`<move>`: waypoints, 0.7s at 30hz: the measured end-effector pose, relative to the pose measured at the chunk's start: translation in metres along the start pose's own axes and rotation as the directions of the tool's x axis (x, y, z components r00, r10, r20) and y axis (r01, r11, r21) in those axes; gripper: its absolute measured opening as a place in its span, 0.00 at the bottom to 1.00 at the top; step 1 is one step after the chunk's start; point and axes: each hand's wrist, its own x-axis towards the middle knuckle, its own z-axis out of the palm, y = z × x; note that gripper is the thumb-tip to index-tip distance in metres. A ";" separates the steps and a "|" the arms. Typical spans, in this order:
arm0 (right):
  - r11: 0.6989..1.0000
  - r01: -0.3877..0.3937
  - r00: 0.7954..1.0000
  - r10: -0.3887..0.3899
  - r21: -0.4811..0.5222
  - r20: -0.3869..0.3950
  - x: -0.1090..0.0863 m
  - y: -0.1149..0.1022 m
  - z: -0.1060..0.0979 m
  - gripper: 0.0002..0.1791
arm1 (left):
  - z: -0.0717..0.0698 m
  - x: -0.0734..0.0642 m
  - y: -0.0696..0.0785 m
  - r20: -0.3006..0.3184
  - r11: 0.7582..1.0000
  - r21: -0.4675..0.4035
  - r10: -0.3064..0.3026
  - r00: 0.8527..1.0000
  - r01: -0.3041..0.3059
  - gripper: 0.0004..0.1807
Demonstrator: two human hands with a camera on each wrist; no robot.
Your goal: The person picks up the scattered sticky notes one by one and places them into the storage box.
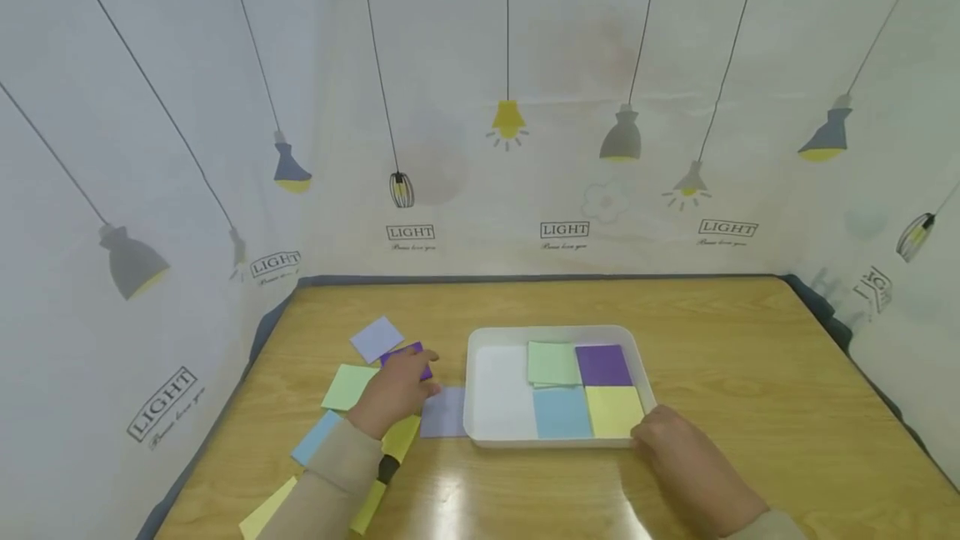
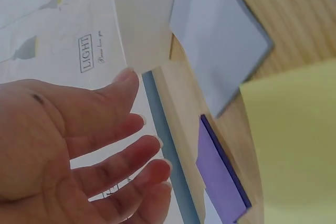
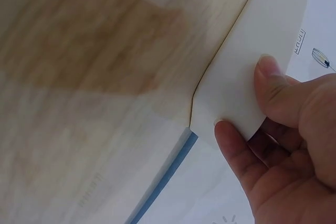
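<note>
My left hand (image 1: 393,390) is over a purple pad of sticky notes (image 2: 220,171) left of the tray. In the left wrist view its fingers are loosely bent, with nothing between them and the thumb. My right hand (image 1: 693,469) grips the near right corner of a shallow white tray (image 1: 551,443), thumb on one side of the wall and fingertips on the other. Inside the tray lie green (image 1: 555,362), purple (image 1: 604,366), blue (image 1: 562,412) and yellow (image 1: 613,412) sticky notes, filling its middle and right; its left part shows bare white.
Around my left hand lie lavender (image 1: 377,339), green (image 1: 348,386), blue (image 1: 315,436) and yellow (image 1: 267,509) sticky notes. Another lavender note (image 1: 444,412) lies against the tray's left side. The wooden table (image 1: 720,332) meets a lamp-printed backdrop (image 1: 465,65) behind and at both sides.
</note>
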 end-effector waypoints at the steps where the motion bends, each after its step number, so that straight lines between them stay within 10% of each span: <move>1: 1.000 0.007 1.000 -0.007 0.001 -0.005 0.000 0.000 0.000 0.13 | -0.001 0.003 -0.002 -0.003 1.000 0.017 -0.002 1.000 0.002 0.25; 21: 0.999 0.045 0.999 -0.045 -0.005 0.012 0.001 0.001 -0.002 0.13 | -0.002 0.064 -0.058 0.035 0.986 0.083 -0.147 0.989 0.143 0.29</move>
